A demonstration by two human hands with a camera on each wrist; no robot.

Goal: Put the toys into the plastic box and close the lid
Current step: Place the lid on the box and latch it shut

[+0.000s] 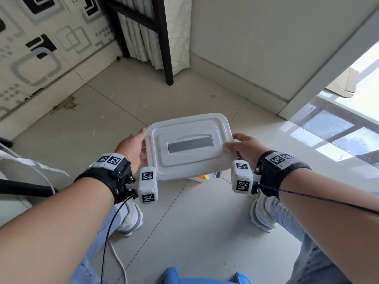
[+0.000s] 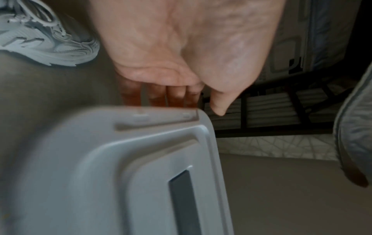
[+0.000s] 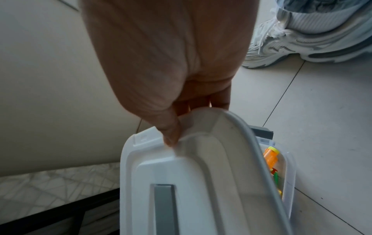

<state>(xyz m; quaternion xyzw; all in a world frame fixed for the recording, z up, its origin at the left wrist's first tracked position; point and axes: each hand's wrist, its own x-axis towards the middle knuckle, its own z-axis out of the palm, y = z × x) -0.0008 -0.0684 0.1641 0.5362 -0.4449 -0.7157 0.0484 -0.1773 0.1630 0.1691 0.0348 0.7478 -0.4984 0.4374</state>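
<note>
A white plastic lid [image 1: 188,144] with a grey recessed handle hangs level above the floor, held at both short ends. My left hand [image 1: 139,147] grips the left end, fingers [image 2: 175,93] beneath the rim and thumb beside the corner. My right hand [image 1: 233,142] pinches the right end, thumb pressed on the lid's top [image 3: 191,182]. The clear plastic box [image 3: 289,171] stands on the floor under the lid, mostly hidden by it. An orange toy [image 3: 270,157] and a green toy [image 3: 275,178] show inside the box; the orange toy [image 1: 203,177] peeks out below the lid's near edge.
My white sneakers [image 1: 131,220] [image 1: 262,216] stand on the tiled floor either side of the box. A blue stool [image 1: 205,277] is at the bottom edge. A black bed-frame leg [image 1: 167,58] stands beyond, and a glass door [image 1: 338,130] is at the right.
</note>
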